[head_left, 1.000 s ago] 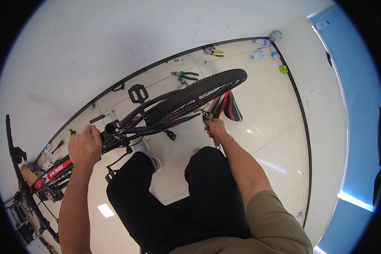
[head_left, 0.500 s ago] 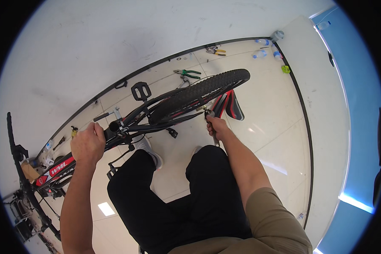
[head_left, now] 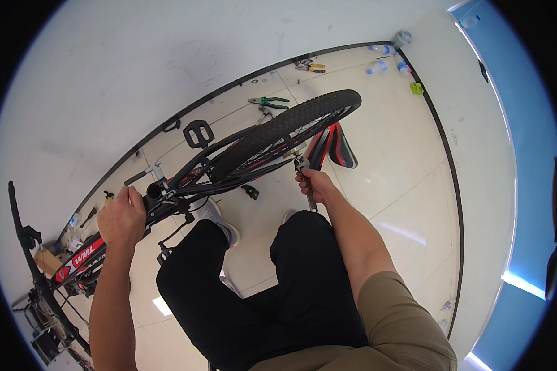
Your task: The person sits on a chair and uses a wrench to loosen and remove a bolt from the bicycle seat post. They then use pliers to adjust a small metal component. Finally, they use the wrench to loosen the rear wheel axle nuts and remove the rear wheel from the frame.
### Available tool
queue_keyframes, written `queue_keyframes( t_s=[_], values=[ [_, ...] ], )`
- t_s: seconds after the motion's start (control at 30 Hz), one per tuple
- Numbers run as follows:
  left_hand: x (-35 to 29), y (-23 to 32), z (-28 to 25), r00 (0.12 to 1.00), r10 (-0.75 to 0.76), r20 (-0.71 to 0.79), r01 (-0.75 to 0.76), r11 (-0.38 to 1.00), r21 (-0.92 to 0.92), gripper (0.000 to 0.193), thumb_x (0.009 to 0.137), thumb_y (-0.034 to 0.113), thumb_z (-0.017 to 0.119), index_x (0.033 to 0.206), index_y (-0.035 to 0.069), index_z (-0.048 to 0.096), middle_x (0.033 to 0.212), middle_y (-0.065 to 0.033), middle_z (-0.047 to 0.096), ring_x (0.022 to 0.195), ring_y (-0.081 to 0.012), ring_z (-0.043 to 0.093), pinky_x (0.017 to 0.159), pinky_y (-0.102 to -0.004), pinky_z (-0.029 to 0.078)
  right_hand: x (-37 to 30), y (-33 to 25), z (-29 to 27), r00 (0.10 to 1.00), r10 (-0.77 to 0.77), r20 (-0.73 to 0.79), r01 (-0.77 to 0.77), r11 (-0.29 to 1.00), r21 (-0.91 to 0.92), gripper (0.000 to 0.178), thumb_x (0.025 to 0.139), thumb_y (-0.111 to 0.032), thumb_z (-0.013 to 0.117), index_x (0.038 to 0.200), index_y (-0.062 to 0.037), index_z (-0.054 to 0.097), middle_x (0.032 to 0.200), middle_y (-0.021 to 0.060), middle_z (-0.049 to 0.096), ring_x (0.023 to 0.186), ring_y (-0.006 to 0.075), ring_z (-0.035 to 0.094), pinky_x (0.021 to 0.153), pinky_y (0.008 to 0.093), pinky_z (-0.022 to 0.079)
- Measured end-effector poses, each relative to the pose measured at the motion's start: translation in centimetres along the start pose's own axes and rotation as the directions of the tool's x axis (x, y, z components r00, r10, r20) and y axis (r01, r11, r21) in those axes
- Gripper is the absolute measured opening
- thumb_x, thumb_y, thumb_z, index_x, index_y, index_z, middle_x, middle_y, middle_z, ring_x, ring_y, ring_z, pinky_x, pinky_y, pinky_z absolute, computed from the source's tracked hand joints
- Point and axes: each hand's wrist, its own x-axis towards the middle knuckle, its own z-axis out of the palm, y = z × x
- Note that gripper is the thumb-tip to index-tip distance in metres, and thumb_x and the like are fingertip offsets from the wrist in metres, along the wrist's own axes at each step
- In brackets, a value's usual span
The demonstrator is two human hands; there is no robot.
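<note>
Left hand (head_left: 122, 217) clenching around bicycle frame (head_left: 185, 185), steadying it; right hand (head_left: 315, 184) gripping wrench (head_left: 304, 179), fingers closed, working at rear wheel (head_left: 284, 130) hub.

A white wall (head_left: 167, 55) meets pale glossy floor tiles (head_left: 402, 161) along a dark baseboard (head_left: 241, 86) — light glares off the tiles. A blue panel (head_left: 526, 161) stands at right — clutter sits lower left.

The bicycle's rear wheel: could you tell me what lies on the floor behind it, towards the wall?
Behind the rear wheel, green-handled pliers lie on the tiled floor, with yellow-handled pliers farther off. The tyre covers whatever lies directly beneath it.
</note>
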Motion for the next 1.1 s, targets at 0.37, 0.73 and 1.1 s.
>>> queue_keyframes(
  t_s=[0.37, 0.73, 1.1],
  values=[
    [0.0, -0.3, 0.3, 1.000, 0.006, -0.015, -0.006, 1.000, 0.008, 0.039, 0.102, 0.035, 0.042, 0.090, 0.008, 0.067, 0.073, -0.0223, 0.067, 0.071, -0.0449, 0.065, 0.064, -0.0557, 0.049, -0.3, -0.1, 0.4, 1.000, -0.027, -0.001, 0.027, 1.000, -0.005, 0.023, 0.102, -0.032, 0.058, 0.097, -0.0095, 0.056, 0.074, 0.0008, 0.052, 0.054, 0.0078, 0.041, 0.044, 0.0243, 0.031],
    [-0.1, -0.2, 0.3, 0.999, 0.022, -0.024, -0.022, 1.000, -0.006, 0.039, 0.102, 0.035, 0.042, 0.090, 0.007, 0.067, 0.073, -0.0229, 0.066, 0.071, -0.0453, 0.064, 0.063, -0.0557, 0.048, 0.2, 0.2, -0.2, 0.999, -0.003, 0.051, -0.001, 0.997, 0.078, 0.022, 0.104, -0.029, 0.051, 0.098, -0.0082, 0.056, 0.077, 0.0012, 0.052, 0.055, 0.0082, 0.040, 0.046, 0.0237, 0.031],
    [-0.1, -0.2, 0.1, 1.000, 0.005, 0.005, -0.005, 1.000, 0.020, 0.039, 0.101, 0.035, 0.043, 0.095, 0.009, 0.071, 0.075, -0.0210, 0.068, 0.072, -0.0422, 0.067, 0.065, -0.0529, 0.051, -0.2, 0.0, 0.4, 0.999, -0.004, 0.034, 0.003, 1.000, 0.025, 0.029, 0.105, -0.035, 0.052, 0.099, -0.0072, 0.058, 0.077, 0.0000, 0.052, 0.056, 0.0081, 0.042, 0.047, 0.0239, 0.032]
  ],
)
